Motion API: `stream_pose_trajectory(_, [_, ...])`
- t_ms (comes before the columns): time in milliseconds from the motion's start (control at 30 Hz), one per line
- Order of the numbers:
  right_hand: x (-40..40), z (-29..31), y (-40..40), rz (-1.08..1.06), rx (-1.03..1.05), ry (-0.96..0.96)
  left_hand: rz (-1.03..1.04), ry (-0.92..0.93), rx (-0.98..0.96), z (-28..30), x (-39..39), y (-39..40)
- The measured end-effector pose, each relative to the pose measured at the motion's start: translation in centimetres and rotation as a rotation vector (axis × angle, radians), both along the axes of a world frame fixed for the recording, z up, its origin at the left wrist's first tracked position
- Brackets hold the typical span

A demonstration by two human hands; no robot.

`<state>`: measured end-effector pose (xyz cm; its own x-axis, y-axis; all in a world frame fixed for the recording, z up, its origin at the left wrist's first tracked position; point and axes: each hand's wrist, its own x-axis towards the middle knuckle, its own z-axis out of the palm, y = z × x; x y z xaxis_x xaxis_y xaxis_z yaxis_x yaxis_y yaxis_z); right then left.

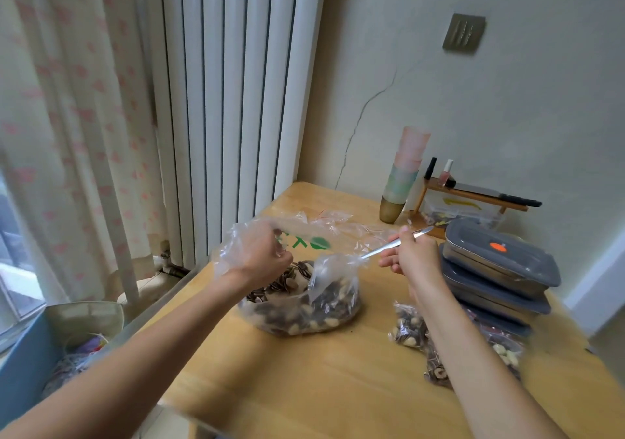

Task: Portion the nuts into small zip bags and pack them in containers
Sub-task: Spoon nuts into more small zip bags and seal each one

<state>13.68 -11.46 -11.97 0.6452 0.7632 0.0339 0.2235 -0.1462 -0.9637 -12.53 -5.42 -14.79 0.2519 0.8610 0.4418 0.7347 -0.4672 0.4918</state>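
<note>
A large clear plastic bag (304, 300) of mixed nuts (314, 323) (pale kernels among dark striped seeds) sits near the middle of the wooden counter (304, 388), its mouth open toward 12 o'clock. The left hand (262, 252) is at the bag's 10 o'clock edge, fingers curled around a bunch of the loose plastic rim and lifting it. The right hand (414, 256) is at about 2 o'clock from the bag, just beside its raised rim, fingers pinched around the handle of a metal spoon (389, 245); the handle end points up toward 1 o'clock, while the bowl end dips toward 8 o'clock into the bag's mouth and is blurred behind the plastic. At 4 o'clock from the big bag, under and beside the right forearm, lie several small filled zip bags (409, 330) of the same mix, flat on the counter, some overlapping. Beyond the right hand, at 3 o'clock from the big bag, stands a stack of grey lidded containers (497, 262), the top lid bearing an orange spot. Toward 1 o'clock, against the wall, stand a stack of pastel cups (404, 174) and a small wooden rack (473, 198) with two small bottles and a dark-handled knife on it. A white radiator (233, 100) fills the 12 o'clock side, and a patterned curtain (74, 117) hangs at 10 o'clock.
</note>
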Motion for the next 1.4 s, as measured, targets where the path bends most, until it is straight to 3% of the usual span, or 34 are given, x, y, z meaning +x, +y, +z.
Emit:
stream_pose_trajectory(67, [0.0, 0.3, -0.1, -0.017, 0.016, 0.016, 0.038, 0.041, -0.032, -0.6, -0.1, 0.1])
stream_pose_trajectory(233, [-1.1, 1.6, -0.4, -0.005, 0.065, -0.053, -0.098, -0.087, -0.303, -3.0, 0.8, 0.6])
stream_pose_trajectory(533, [-5.2, 4.8, -1.9, 0.043, 0.279, -0.435, -0.143, -0.037, -0.22, -3.4, 2.3, 0.0])
stream_pose_trajectory(1000, [-6.9, 5.7, -2.5, 0.177, 0.403, -0.76, -0.009, 0.026, -0.207, -3.3, 2.9, -0.2])
stream_pose_trajectory(1200, [-8.3, 6.4, -3.1, 0.475, 0.599, -1.025, -0.034, -0.154, -0.235, -3.5, 3.2, -0.1])
stream_pose_trajectory(1300, [-8.7, 6.1, -3.0, 0.49, 0.683, -1.153, -0.03, -0.264, -0.264, -3.6, 3.4, -0.2])
stream_pose_trajectory(1400, [-8.9, 5.8, -3.0, 0.462, 0.74, -1.162, -0.015, -0.324, -0.318, -4.3, 3.4, 0.4])
